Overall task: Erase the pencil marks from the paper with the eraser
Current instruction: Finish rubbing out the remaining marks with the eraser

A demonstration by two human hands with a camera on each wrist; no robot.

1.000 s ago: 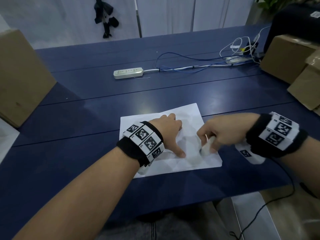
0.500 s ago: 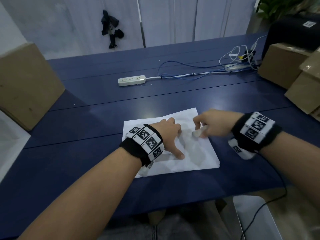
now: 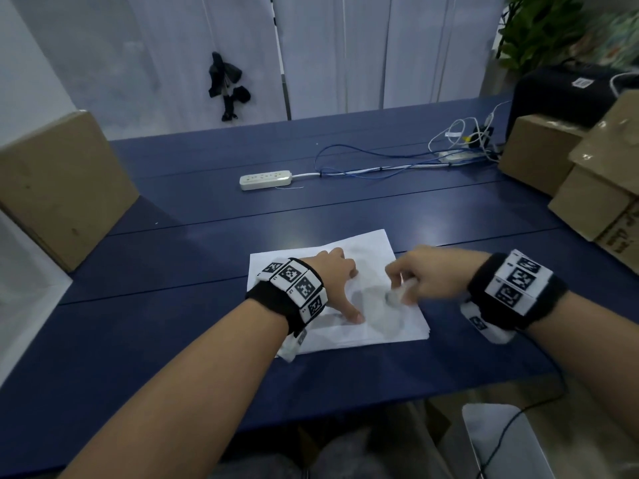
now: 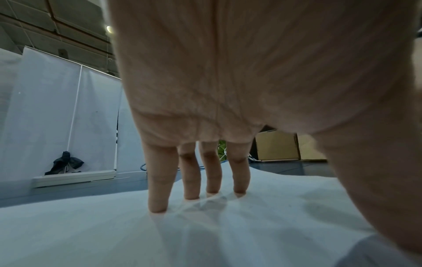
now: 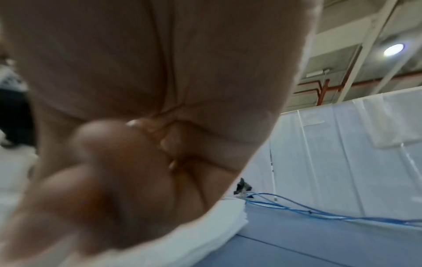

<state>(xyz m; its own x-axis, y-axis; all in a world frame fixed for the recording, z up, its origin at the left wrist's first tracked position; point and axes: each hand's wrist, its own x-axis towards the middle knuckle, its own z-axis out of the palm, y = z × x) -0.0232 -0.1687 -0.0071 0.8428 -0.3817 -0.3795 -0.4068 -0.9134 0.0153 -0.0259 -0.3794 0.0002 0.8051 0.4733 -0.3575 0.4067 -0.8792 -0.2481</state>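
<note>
A white sheet of paper lies on the blue table near its front edge, with faint grey smudges around its middle. My left hand presses it flat, fingers spread and straight, the thumb pointing toward me; in the left wrist view the fingertips stand on the paper. My right hand pinches a small white eraser whose dark tip touches the right part of the sheet. In the right wrist view the curled fingers are blurred and hide the eraser; the paper's edge shows below.
A white power strip with blue and white cables lies farther back on the table. Cardboard boxes stand at the left and right. A black case sits at the back right.
My right hand with the eraser moved up the sheet, then back down toward its middle right. The left hand stayed pressed on the paper. The head view tilted a little.
</note>
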